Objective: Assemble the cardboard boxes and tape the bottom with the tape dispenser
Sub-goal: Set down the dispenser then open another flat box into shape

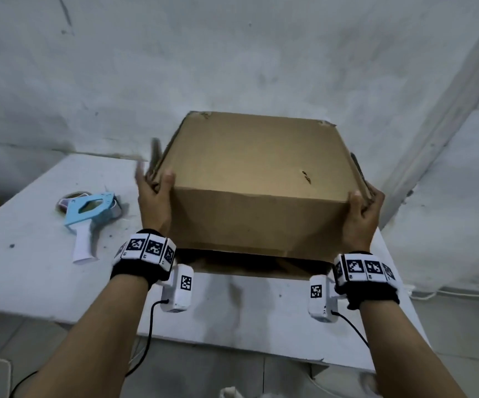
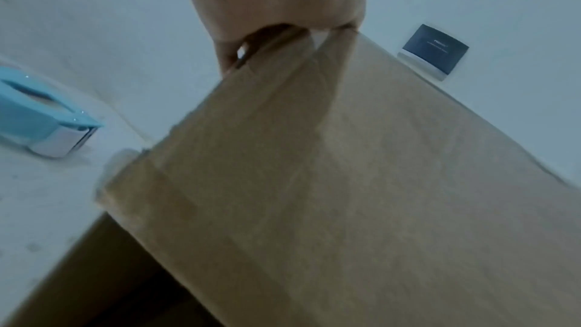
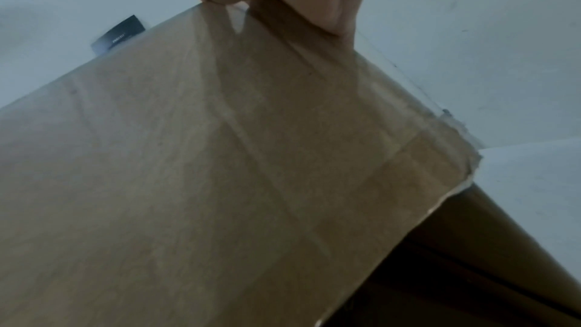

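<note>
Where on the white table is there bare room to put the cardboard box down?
Bare table lies near the front edge, between the two wrists, and at the near left before the tape dispenser. It is crowded at the left, between the dispenser and the left hand. The cardboard box hides the middle.

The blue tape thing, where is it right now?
In the head view, the tape dispenser lies on the white table, to the left of the cardboard box and just beyond the left hand.

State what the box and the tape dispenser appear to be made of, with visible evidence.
Box: brown cardboard, matte, with frayed torn corners and creases. Tape dispenser: probably plastic, smooth light-blue body and white handle; its front piece looks like metal, unclear.
</note>
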Available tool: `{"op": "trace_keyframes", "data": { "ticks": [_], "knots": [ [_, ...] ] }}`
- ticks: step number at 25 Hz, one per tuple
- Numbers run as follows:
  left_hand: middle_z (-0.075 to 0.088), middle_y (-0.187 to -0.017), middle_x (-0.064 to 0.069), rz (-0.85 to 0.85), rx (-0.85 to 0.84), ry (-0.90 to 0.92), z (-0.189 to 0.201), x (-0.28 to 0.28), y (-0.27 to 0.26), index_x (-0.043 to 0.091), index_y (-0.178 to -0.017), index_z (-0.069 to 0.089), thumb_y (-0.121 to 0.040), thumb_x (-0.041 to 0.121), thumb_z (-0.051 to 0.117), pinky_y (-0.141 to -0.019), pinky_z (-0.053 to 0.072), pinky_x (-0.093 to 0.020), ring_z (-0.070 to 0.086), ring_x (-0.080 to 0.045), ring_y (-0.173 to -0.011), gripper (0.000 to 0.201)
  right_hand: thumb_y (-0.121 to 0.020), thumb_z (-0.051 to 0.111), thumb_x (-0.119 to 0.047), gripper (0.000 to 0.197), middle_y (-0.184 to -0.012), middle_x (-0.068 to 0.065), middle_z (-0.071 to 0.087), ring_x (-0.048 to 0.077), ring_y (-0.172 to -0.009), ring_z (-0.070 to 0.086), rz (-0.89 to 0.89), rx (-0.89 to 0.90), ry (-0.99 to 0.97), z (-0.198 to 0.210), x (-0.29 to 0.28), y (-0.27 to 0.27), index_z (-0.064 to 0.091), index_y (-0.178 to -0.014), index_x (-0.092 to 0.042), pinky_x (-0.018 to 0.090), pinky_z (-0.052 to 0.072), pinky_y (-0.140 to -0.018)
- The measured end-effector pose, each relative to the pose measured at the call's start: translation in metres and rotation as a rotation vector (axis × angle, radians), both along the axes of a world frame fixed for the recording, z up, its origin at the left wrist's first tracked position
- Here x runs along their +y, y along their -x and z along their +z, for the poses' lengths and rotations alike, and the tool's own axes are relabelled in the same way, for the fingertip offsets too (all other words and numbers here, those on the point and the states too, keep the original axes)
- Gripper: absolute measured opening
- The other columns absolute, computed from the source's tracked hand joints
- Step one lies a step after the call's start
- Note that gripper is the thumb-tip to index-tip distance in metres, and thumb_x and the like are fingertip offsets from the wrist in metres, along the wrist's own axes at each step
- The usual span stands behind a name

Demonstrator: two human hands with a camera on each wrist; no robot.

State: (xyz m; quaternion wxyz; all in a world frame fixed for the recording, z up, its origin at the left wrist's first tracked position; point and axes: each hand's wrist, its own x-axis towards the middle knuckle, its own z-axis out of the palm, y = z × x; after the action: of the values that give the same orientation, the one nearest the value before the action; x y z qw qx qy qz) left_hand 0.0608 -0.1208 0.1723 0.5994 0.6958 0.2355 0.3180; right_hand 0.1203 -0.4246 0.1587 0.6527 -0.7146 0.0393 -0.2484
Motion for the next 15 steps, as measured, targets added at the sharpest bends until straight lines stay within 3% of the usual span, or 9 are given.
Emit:
{"op": "trace_keyframes", "data": {
  "ticks": [2,4,7,9,12,15],
  "knots": [
    [0.047,-0.14,-0.01,-0.119,-0.009,0.041,0.003,0.012,-0.003,0.014,-0.14,0.038,-0.094,0.024,0.048,-0.1,0.034,-0.026,0.045,-0.021,-0.125,0.048,-0.098,0.042,-0.018,0.033,-0.114,0.0,0.046,0.012,-0.097,0.047,-0.006,-0.011,0.007,0.0,0.006,-0.004,0.041,-0.128,-0.006,-0.007,0.031,-0.065],
    [0.05,-0.137,-0.008,-0.203,-0.008,0.065,0.006,0.025,-0.011,0.011,-0.137,0.044,-0.094,0.022,0.048,-0.1,0.036,-0.025,0.048,-0.02,-0.123,0.045,-0.098,0.041,-0.02,0.033,-0.115,0.0,0.046,0.004,-0.091,0.049,0.018,0.002,0.015,0.0,0.014,-0.007,0.039,-0.129,-0.009,-0.003,0.035,-0.071],
    [0.046,-0.142,-0.01,-0.31,0.077,-0.008,0.012,0.046,-0.029,0.014,-0.142,0.038,-0.095,0.024,0.048,-0.111,0.034,-0.036,0.045,-0.025,-0.129,0.049,-0.098,0.038,-0.033,0.043,-0.124,-0.003,0.042,0.01,-0.106,0.044,0.078,0.1,0.052,0.006,0.021,-0.013,0.031,-0.139,-0.019,0.025,0.034,-0.093],
    [0.044,-0.144,-0.009,-0.362,0.076,0.015,0.014,0.053,-0.037,0.019,-0.143,0.036,-0.094,0.026,0.049,-0.111,0.034,-0.047,0.044,-0.027,-0.13,0.051,-0.097,0.035,-0.04,0.05,-0.14,0.0,0.038,0.016,-0.12,0.039,0.12,0.179,0.071,0.011,0.02,-0.017,0.022,-0.144,-0.027,0.035,0.031,-0.102],
    [0.04,-0.147,-0.005,-0.406,0.033,-0.025,0.01,0.055,-0.034,0.023,-0.144,0.033,-0.096,0.026,0.047,-0.113,0.032,-0.048,0.041,-0.023,-0.133,0.05,-0.097,0.033,-0.041,0.058,-0.153,0.007,0.024,0.023,-0.137,0.029,0.157,0.215,0.07,0.007,0.017,-0.013,0.011,-0.147,-0.023,0.038,0.024,-0.109],
    [0.025,-0.155,-0.001,-0.415,0.039,-0.088,0.004,0.048,-0.026,0.027,-0.149,0.016,-0.097,0.032,0.042,-0.116,0.022,-0.032,0.029,-0.018,-0.14,0.058,-0.095,0.032,-0.043,0.059,-0.152,0.008,0.027,0.024,-0.138,0.028,0.15,0.21,0.07,-0.009,0.012,-0.002,0.013,-0.148,-0.022,0.036,0.024,-0.108]
  ]
}}
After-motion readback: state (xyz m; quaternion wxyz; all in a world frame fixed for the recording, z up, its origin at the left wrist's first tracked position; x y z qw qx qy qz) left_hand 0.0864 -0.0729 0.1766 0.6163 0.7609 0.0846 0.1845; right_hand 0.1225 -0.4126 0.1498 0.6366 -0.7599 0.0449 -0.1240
